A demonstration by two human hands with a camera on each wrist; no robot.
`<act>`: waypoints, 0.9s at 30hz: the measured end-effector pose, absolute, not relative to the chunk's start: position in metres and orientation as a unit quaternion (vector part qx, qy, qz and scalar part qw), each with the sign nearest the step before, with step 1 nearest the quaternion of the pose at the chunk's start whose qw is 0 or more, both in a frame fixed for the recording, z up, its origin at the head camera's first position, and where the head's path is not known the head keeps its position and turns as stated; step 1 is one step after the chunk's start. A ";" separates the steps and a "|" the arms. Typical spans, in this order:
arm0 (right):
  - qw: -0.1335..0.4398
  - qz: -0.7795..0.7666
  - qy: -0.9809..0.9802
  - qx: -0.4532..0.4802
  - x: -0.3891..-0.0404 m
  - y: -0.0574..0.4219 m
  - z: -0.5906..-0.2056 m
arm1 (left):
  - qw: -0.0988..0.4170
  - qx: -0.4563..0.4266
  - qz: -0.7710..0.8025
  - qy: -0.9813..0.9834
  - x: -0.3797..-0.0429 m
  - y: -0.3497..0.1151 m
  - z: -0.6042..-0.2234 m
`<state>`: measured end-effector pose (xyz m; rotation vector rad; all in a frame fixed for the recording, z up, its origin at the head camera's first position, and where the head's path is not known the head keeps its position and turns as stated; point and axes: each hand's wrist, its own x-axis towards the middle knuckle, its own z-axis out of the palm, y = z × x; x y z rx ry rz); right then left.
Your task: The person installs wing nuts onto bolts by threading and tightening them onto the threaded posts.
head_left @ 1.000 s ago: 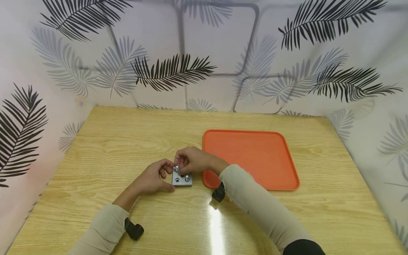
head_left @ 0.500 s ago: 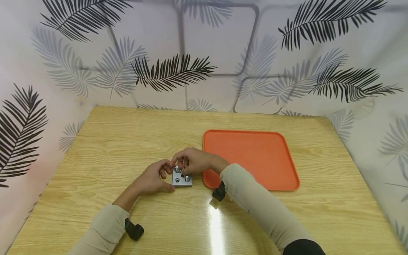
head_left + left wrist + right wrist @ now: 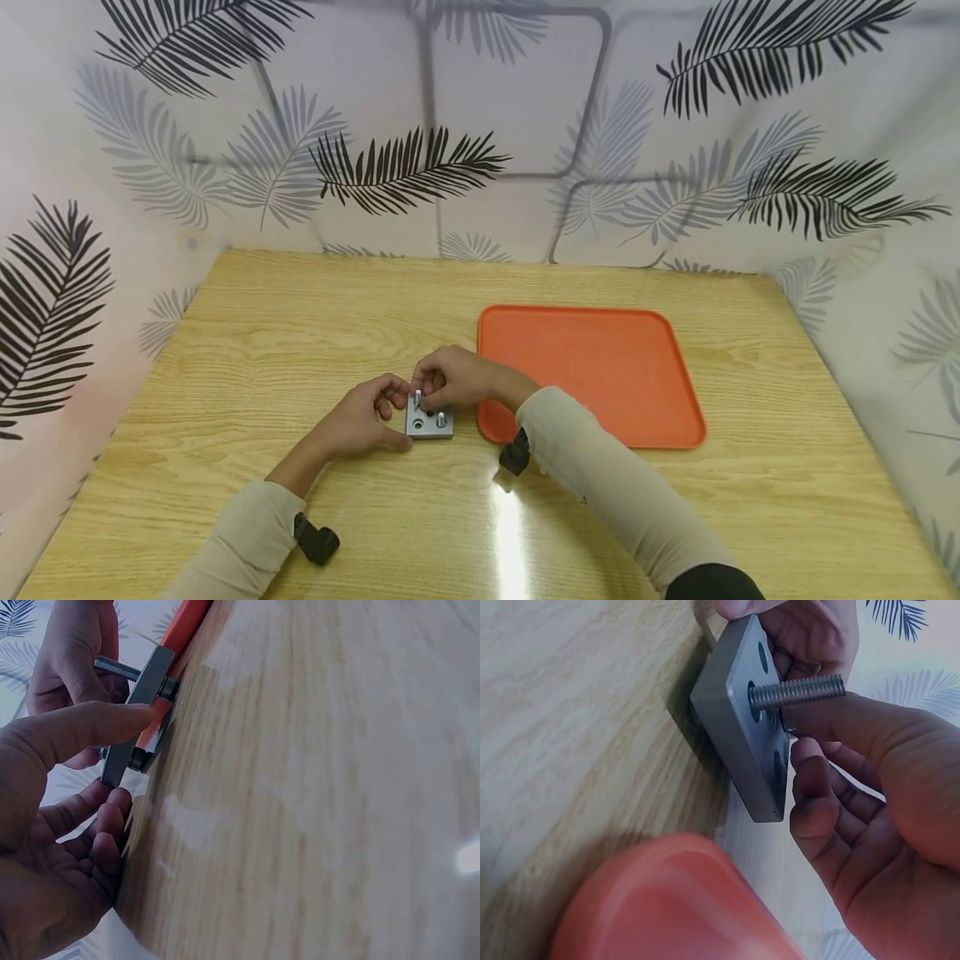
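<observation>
Grey metal formed the square, holed plate [image 3: 431,431] in the grip of the left hand [image 3: 356,423], while the narrow grip of the right hand [image 3: 457,377] pinched a silver threaded bolt [image 3: 417,397] near the left fingertips.

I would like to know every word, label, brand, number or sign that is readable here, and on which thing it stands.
No readable text in any view.
Right sleeve: one small dark mark, too small to tell whether it is a letter or a sign.
Metal plate, threaded bolt and orange-red tray: no lettering I can make out.
</observation>
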<state>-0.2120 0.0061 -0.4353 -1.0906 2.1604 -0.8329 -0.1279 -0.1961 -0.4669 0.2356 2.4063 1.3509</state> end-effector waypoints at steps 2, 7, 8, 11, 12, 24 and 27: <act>0.283 -0.312 0.811 -0.406 -0.212 0.005 -0.436 | 0.185 0.084 0.480 0.853 -0.128 -0.196 -0.467; 0.269 -0.306 0.820 -0.403 -0.211 0.004 -0.438 | 0.184 0.083 0.480 0.854 -0.127 -0.196 -0.466; 0.265 -0.302 0.823 -0.402 -0.211 0.004 -0.439 | 0.184 0.082 0.479 0.854 -0.127 -0.195 -0.466; 0.251 -0.293 0.831 -0.400 -0.210 0.003 -0.439 | 0.185 0.082 0.480 0.854 -0.127 -0.195 -0.466; 0.247 -0.290 0.834 -0.399 -0.210 0.003 -0.439 | 0.185 0.082 0.480 0.854 -0.127 -0.195 -0.467; 0.232 -0.310 0.836 -0.389 -0.209 0.005 -0.444 | 0.183 0.088 0.475 0.856 -0.126 -0.194 -0.464; 0.253 -0.341 0.822 -0.381 -0.211 0.010 -0.443 | 0.183 0.087 0.475 0.856 -0.126 -0.194 -0.463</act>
